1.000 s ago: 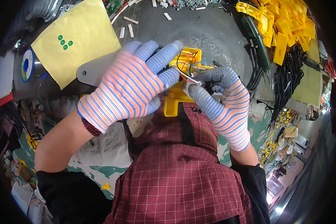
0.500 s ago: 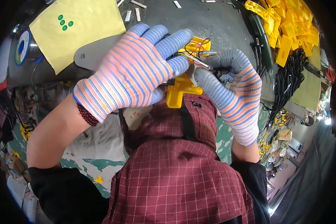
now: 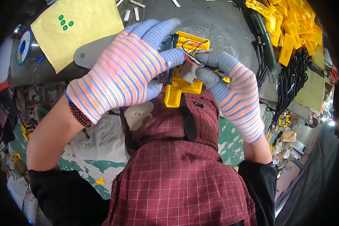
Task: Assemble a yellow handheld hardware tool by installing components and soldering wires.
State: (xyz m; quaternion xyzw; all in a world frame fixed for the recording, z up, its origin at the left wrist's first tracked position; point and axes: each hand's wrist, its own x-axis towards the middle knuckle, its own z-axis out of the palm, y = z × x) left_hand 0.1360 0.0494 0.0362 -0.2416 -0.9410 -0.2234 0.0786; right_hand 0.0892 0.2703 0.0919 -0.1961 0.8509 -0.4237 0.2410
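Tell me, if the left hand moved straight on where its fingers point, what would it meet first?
Probably the yellow plastic housing: the left hand already lies against it, fingers pointing up-right. Beyond, likely the grey workbench, though depth is unclear.

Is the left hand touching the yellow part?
Touching. The head view shows the left hand wrapped over the yellow part, fingers on its top edge.

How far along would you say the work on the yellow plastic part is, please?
Midway, it seems. Red and black wires already sit in the yellow part. The left hand holds it while the right hand presses a small pale piece against it. Many yellow parts are piled at the bench's far right.
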